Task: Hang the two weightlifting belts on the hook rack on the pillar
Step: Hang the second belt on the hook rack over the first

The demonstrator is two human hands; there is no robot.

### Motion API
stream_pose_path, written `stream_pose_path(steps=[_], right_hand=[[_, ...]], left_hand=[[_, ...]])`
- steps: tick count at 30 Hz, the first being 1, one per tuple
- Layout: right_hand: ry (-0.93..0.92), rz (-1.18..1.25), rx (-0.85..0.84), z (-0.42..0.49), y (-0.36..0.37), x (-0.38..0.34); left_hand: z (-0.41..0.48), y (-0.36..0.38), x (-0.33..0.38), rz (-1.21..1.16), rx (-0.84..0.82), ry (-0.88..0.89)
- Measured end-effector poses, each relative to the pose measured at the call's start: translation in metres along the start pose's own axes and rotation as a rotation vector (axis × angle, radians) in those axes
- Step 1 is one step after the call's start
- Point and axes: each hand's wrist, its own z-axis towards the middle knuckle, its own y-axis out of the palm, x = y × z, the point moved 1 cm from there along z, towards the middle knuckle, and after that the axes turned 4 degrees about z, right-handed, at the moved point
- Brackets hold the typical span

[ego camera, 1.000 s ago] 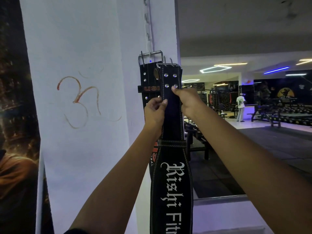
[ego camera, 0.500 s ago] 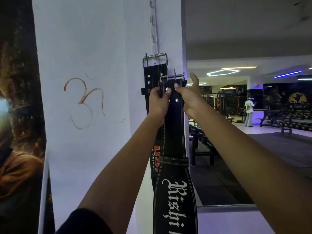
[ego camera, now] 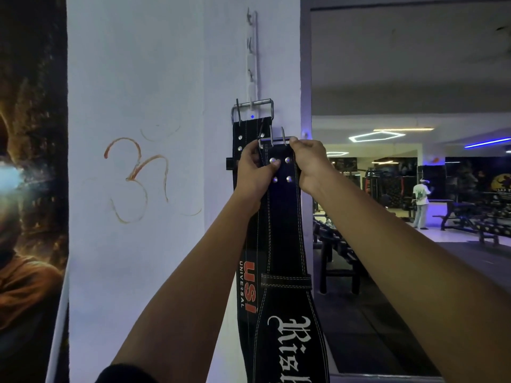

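A white hook rack (ego camera: 252,53) runs vertically up the white pillar (ego camera: 154,78). One black belt with red USI lettering (ego camera: 249,280) hangs from a lower hook by its steel buckle (ego camera: 252,106). In front of it I hold a second black belt with white gothic lettering (ego camera: 284,222) upright. My left hand (ego camera: 253,170) pinches its top left edge just under its buckle (ego camera: 273,139). My right hand (ego camera: 309,164) grips the top right edge. This buckle sits below the hung belt's buckle, and I cannot tell whether it touches a hook.
A dark poster (ego camera: 30,189) covers the wall to the left of the pillar. An orange symbol (ego camera: 135,178) is drawn on the pillar. To the right a mirror shows a gym floor with benches (ego camera: 470,217) and a person in a white shirt (ego camera: 420,200).
Both hands slid up the second belt from below its rivets to its top edge by the buckle.
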Motion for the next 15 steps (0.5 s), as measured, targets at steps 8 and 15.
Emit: stream_pose_path(steps=[8,15], right_hand=[[-0.144,0.092,0.029,0.035,0.028,0.011],[-0.296,0.103,0.065,0.08,0.061,0.002]], left_hand=[[0.04,-0.008,-0.003,-0.071,0.228,0.024],[0.114,-0.022,0.003,0.001,0.234,0.074]])
